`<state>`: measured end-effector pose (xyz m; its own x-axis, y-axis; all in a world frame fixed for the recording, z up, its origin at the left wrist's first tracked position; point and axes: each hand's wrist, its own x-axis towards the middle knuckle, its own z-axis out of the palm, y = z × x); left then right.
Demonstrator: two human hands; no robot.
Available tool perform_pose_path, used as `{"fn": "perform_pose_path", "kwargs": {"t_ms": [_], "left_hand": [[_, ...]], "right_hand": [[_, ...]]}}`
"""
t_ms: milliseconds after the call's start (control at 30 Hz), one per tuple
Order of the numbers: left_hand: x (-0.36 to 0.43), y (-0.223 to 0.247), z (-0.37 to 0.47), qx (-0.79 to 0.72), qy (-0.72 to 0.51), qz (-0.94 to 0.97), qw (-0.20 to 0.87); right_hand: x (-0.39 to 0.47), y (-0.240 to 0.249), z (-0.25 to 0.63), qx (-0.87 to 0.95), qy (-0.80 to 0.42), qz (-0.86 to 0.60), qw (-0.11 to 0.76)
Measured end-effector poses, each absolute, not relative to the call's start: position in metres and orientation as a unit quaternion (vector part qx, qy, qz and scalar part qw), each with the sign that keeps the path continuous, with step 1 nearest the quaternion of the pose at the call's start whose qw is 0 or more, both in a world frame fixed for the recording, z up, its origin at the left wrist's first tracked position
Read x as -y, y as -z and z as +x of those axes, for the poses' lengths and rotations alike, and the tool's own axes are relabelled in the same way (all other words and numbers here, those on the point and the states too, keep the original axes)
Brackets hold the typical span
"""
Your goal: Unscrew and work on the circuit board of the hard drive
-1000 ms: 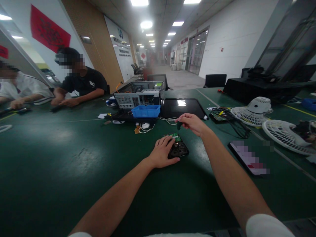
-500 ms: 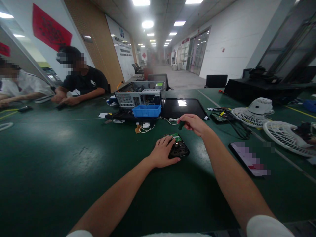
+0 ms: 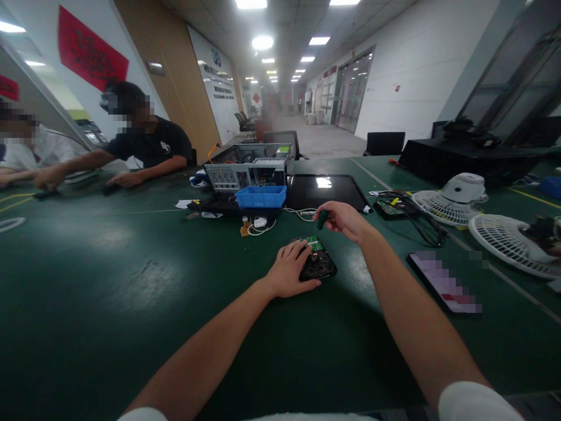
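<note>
A flat black device with a green circuit board (image 3: 322,263), which looks like a disk drive, lies on the green table. My left hand (image 3: 288,270) rests over its left side, fingers spread flat on top and thumb stretched along the near edge. Beyond the device, slightly above the table, my right hand (image 3: 344,221) is closed on a short dark green tool (image 3: 323,219) that looks like a screwdriver handle. Its tip is too small to make out.
A blue tray (image 3: 260,197) stands before an opened computer case (image 3: 248,166). A black flat panel (image 3: 326,190) lies behind my right hand. Rightward are a phone (image 3: 445,286), a black cable (image 3: 427,231) and white fan parts (image 3: 460,193). Two people sit at the left.
The dark green tool has turned and risen slightly in my right hand. My left hand and the device stay put. At the left, a person in black has reached an arm out leftward.
</note>
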<state>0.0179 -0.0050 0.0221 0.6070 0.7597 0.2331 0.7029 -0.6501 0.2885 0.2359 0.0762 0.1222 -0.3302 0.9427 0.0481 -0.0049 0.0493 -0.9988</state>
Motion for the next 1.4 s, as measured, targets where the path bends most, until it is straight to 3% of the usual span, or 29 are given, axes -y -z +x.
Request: {"fn": "perform_pose_path", "kwargs": {"t_ms": [433,1100,1400], "left_hand": [[0.004,-0.021,0.018,-0.412,-0.173,0.891,0.078],[0.004,-0.019,0.019,-0.413,-0.18,0.888,0.088],[0.004,-0.021,0.019,-0.415,-0.171,0.889,0.087]], "right_hand": [[-0.078,-0.122,0.238,0.618,-0.512,-0.428,0.416],[-0.076,-0.115,0.233,0.535,-0.646,-0.342,0.423],[-0.082,-0.114,0.239,0.559,-0.567,-0.401,0.453]]}}
